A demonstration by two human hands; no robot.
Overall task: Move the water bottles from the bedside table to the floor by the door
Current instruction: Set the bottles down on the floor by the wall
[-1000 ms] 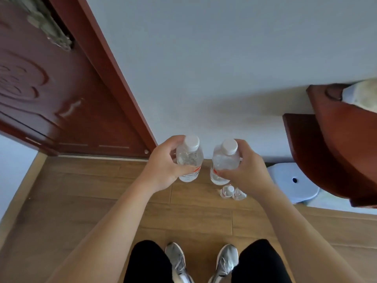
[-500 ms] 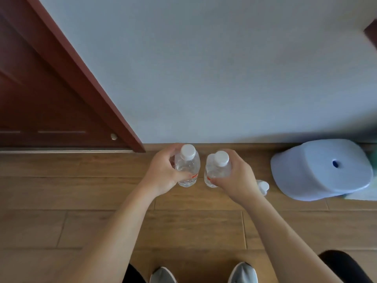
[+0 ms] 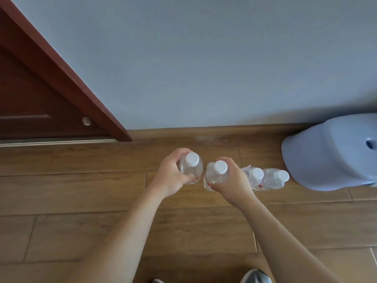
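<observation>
My left hand [image 3: 170,174] is wrapped round the body of one water bottle [image 3: 191,168], with the fingers curled behind it. My right hand [image 3: 232,180] grips a second bottle [image 3: 216,175] the same way, below the neck. Both are upright with caps up, side by side and low over the floor [image 3: 81,190], so they can land flat on their bases. From straight above I can't tell if the bases already touch the boards.

A third bottle [image 3: 256,176] and a fourth bottle [image 3: 275,178] stand just right of my right hand. They sit in a row near the floor's wall edge, the fourth just beside a blue stool [image 3: 326,156]. My pair looks set to extend that row toward the door [image 3: 30,94] at the floor's left end.

The bottles are clear thin plastic, rounded, with white ribbed screw caps and a bit of red label, probably squashy. The floor is smooth wood-look planks. The stool is matte moulded plastic with a hole on top. The door is dark red-brown panelled wood.
</observation>
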